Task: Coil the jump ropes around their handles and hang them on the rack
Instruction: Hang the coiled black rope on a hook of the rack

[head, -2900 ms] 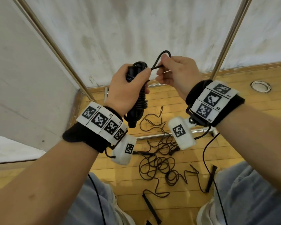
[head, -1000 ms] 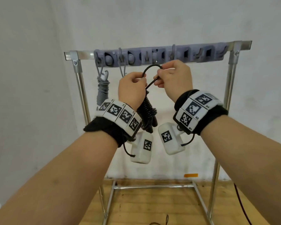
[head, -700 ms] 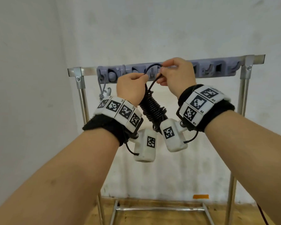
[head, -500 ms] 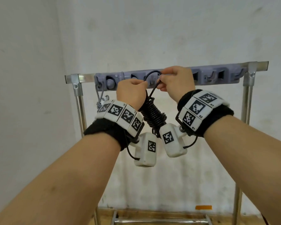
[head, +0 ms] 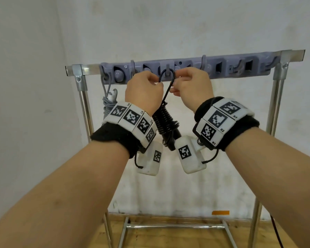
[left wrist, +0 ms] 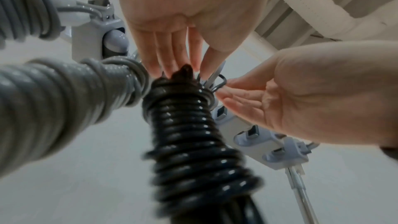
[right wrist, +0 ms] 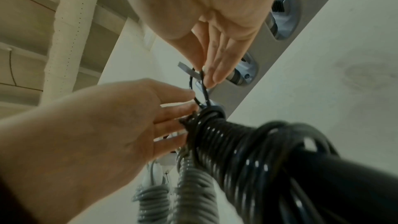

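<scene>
A black jump rope (head: 166, 122), coiled round its handles, hangs between my hands in front of the rack's grey hook strip (head: 222, 68). Its top loop (head: 167, 72) sits around a hook (head: 167, 68) near the strip's middle. My left hand (head: 158, 85) pinches the loop's left strand at the top of the bundle (left wrist: 193, 134). My right hand (head: 175, 81) pinches the right strand. In the right wrist view its fingertips (right wrist: 208, 79) hold the loop (right wrist: 202, 89) against the grey hook tip (right wrist: 185, 69). The left hand's fingers (right wrist: 172, 113) touch the bundle's (right wrist: 247, 151) top.
Two grey coiled ropes (head: 107, 106) hang from hooks at the strip's left end, close beside the black bundle (left wrist: 53, 91). Bare hooks (head: 203, 61) lie to the right. Metal posts (head: 84, 108) (head: 276, 97) hold the bar before a white wall, above a wooden floor (head: 168, 237).
The view rose from the floor to the rack. Both hands lifted the black bundle up to the hook strip, and the loop now sits around a middle hook.
</scene>
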Demonstrator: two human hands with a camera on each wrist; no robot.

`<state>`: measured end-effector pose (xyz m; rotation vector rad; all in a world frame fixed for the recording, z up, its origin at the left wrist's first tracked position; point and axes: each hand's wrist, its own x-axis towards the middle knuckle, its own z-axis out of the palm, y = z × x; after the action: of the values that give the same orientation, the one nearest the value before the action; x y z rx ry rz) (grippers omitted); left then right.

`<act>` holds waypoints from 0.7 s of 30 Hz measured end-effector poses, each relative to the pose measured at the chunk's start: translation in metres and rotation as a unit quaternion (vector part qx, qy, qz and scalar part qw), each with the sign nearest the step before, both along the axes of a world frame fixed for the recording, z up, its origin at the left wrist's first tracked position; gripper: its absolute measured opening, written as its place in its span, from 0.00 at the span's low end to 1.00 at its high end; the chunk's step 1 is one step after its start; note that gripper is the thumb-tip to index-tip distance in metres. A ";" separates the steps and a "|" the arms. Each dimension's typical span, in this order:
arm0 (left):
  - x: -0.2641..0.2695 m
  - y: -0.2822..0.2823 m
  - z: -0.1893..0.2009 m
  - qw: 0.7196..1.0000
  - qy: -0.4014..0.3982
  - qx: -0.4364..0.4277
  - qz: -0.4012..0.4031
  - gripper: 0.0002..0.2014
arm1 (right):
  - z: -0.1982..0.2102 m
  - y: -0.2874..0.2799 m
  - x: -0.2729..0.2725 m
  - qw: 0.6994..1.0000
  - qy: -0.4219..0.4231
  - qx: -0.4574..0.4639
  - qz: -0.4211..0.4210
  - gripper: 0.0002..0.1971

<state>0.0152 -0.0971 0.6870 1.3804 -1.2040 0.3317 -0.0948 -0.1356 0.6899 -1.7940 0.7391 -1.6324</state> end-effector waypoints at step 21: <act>0.003 0.059 -0.327 0.910 -0.200 0.289 -0.221 0.12 | -0.330 0.039 -0.062 0.929 0.353 0.110 0.014 0.04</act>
<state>0.0179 -0.0377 0.3599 1.5151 -2.0295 -0.0874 -0.1564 -0.0967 0.3598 -2.2055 1.1420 -0.8054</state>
